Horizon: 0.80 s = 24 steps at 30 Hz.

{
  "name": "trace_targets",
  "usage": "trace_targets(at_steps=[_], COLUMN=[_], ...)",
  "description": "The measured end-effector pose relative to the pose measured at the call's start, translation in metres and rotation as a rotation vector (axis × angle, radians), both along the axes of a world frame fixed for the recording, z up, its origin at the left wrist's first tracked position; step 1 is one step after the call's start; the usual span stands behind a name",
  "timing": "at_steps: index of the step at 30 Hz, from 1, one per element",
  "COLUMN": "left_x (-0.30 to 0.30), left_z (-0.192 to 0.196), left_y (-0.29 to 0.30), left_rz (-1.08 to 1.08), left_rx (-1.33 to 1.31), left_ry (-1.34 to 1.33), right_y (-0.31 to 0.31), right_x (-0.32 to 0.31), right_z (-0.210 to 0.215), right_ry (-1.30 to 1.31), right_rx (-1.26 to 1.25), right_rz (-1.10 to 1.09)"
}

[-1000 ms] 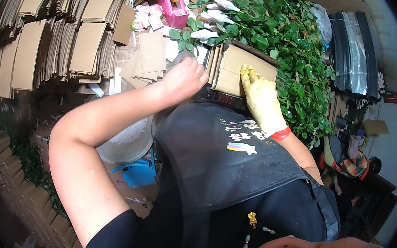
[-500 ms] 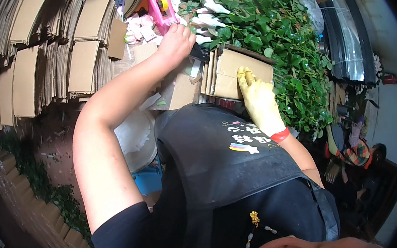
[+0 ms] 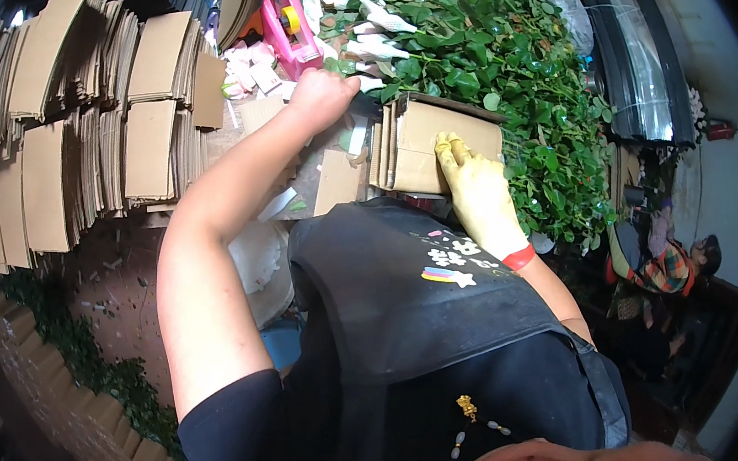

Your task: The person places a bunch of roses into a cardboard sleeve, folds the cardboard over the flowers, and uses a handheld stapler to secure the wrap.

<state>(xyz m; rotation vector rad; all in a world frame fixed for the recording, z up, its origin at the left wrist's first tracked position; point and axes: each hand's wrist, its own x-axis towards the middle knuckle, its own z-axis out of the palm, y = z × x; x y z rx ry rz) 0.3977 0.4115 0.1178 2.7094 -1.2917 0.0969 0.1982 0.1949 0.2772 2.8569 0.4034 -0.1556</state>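
The left hand (image 3: 322, 98) has reached farther up, clenched (contents unseen); the gloved right hand (image 3: 475, 194) presses flat cardboard (image 3: 432, 144).

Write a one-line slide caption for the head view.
Bare left hand reaches toward wrapped flower stems while the yellow-gloved right hand rests on flat cardboard sleeves beside leafy greenery.

A flower-packing workshop. Flattened cardboard sleeves (image 3: 73, 147) stand stacked in rows left of the worktable (image 3: 325, 176); a heap of leafy cut stems (image 3: 495, 58) lies right of it, a pink tape dispenser (image 3: 288, 24) beyond.
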Motion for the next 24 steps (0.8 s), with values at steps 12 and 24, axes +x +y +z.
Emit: trace_targets(at_steps=[12, 24], left_x=[-0.139, -0.091], left_z=[0.146, 0.074], left_y=[-0.011, -0.12], left_rz=[0.145, -0.541], left_rx=[-0.581, -0.346], left_ry=[0.697, 0.248], right_y=[0.041, -0.157], right_x=[-0.007, -0.066], right_z=[0.056, -0.075], right_ry=[0.433, -0.505], right_rx=[0.909, 1.566], right_rz=[-0.48, -0.892])
